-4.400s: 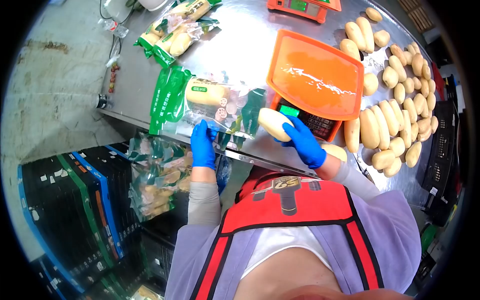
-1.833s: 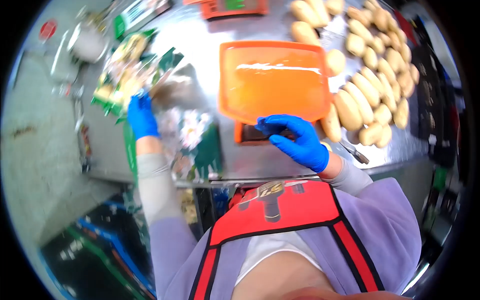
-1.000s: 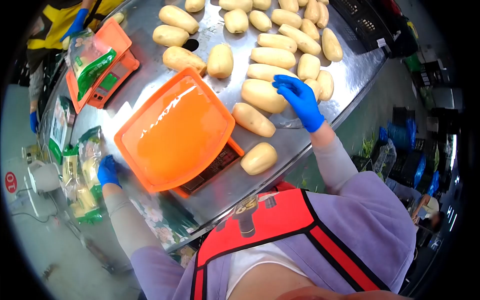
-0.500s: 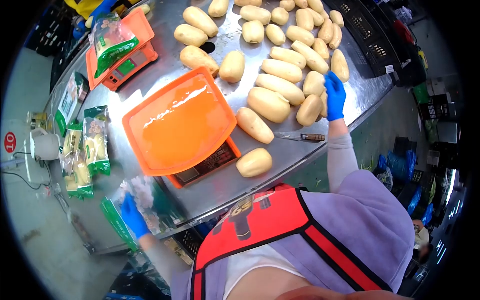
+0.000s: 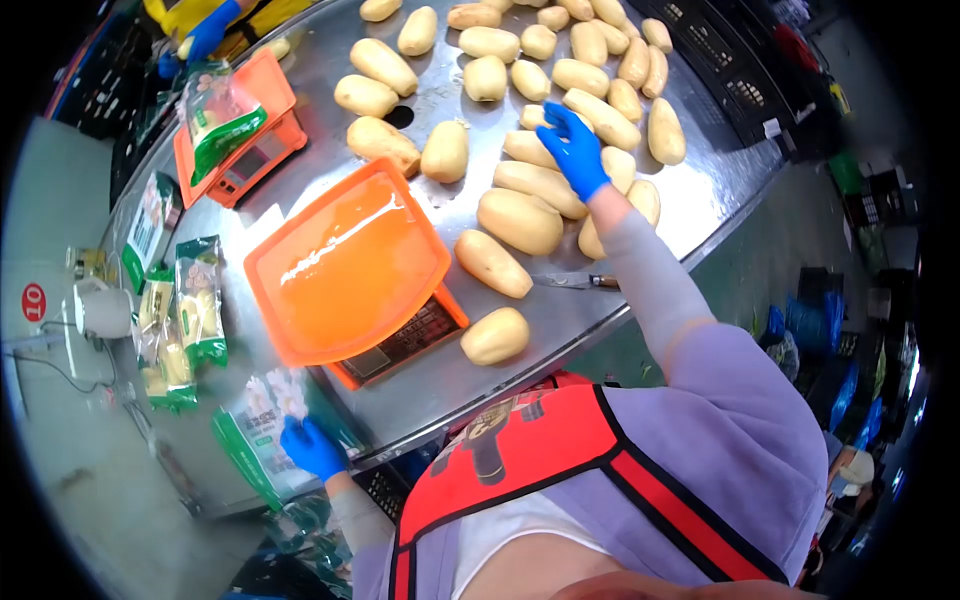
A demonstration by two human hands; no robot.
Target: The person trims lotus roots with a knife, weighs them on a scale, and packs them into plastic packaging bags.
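My left hand, in a blue glove, touches the right part of a flat green-and-clear bag at the table's front edge; its fingers look bent, but whether they grip the bag cannot be made out. My right hand, also gloved in blue, is over the row of pale root pieces, fingers spread and nothing held. Between the hands stands a scale with a bare orange tray. A single piece lies in front of the scale, and a knife rests to its right.
Filled bags lie at the left. Another orange scale bears a filled bag. A co-worker's blue-gloved hand is beyond it. Black crates stand at the back right. The metal table's edge runs before me.
My right hand has moved left from the right end of the root pieces, and its fingers have spread. My left hand has shifted slightly right and down along the flat bag.
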